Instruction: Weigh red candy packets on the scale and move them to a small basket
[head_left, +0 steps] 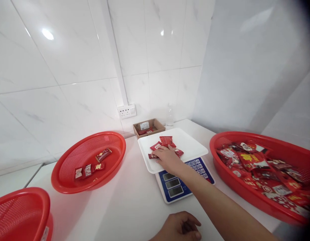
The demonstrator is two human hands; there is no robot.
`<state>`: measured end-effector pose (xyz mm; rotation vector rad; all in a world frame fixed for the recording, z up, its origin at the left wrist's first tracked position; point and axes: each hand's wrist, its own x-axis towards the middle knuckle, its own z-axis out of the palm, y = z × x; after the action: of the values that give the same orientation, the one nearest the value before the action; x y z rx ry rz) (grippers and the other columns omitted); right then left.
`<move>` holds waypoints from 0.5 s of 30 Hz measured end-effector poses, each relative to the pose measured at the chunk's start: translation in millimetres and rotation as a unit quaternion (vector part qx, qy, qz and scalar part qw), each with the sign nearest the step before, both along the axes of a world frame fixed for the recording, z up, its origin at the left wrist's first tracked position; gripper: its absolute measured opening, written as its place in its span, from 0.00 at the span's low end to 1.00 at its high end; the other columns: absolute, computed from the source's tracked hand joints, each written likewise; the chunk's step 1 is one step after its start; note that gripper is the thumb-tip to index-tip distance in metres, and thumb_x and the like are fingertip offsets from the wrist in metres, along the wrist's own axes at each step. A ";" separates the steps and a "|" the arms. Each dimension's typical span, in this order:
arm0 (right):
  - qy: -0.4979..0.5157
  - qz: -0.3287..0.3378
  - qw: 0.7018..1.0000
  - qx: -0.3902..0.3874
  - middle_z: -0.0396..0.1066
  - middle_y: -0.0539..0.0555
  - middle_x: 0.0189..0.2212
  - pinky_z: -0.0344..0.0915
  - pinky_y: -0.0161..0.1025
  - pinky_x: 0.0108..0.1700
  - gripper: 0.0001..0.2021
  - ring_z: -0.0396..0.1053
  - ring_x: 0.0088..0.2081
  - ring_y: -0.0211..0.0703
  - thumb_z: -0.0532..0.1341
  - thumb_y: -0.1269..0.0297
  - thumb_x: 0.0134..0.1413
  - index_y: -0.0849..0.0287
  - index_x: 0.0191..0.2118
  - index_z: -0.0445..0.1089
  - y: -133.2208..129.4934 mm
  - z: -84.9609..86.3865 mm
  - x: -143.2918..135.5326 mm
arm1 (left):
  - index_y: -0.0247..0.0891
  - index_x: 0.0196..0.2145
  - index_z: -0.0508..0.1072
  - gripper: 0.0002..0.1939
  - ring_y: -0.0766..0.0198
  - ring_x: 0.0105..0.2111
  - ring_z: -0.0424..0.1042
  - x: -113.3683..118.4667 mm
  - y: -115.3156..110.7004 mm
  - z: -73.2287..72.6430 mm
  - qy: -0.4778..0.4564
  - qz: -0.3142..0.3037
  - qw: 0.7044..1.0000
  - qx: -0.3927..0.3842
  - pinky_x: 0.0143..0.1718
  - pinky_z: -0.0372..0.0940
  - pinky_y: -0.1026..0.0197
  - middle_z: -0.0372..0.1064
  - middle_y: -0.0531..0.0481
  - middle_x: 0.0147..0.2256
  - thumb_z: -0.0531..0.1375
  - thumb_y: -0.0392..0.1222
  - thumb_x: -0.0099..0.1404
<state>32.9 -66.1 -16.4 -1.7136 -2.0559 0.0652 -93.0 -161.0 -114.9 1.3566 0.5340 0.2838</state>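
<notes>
Several small red packets lie on the white tray of a digital scale. My right hand reaches over the tray from the right, its fingers on the packets; the fingertips are partly hidden, so a grip cannot be made out. Below the scale, near the table's front edge, my left hand hovers with its fingers curved and apart, holding nothing. The scale's blue keypad is partly covered by my right forearm.
At the right, a large red basket is full of red packets. Another red basket at the left holds a few packets. One more basket is at the lower left. A cardboard box and a clear bottle stand behind the scale.
</notes>
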 end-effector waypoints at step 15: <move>0.208 -0.292 0.923 0.141 0.72 0.53 0.33 0.64 0.40 0.36 0.15 0.69 0.35 0.47 0.53 0.54 0.51 0.55 0.42 0.65 -98.9 28.1 53.9 | 0.36 0.38 0.72 0.14 0.69 0.27 0.64 -0.1 -3.6 3.0 0.034 0.006 0.999 0.039 0.31 0.60 0.66 0.67 0.52 0.29 0.61 0.40 0.52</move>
<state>86.8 -165.0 11.7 -1.8576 -1.1394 -0.0520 -93.1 -164.7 -111.8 1.4424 0.5931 0.2707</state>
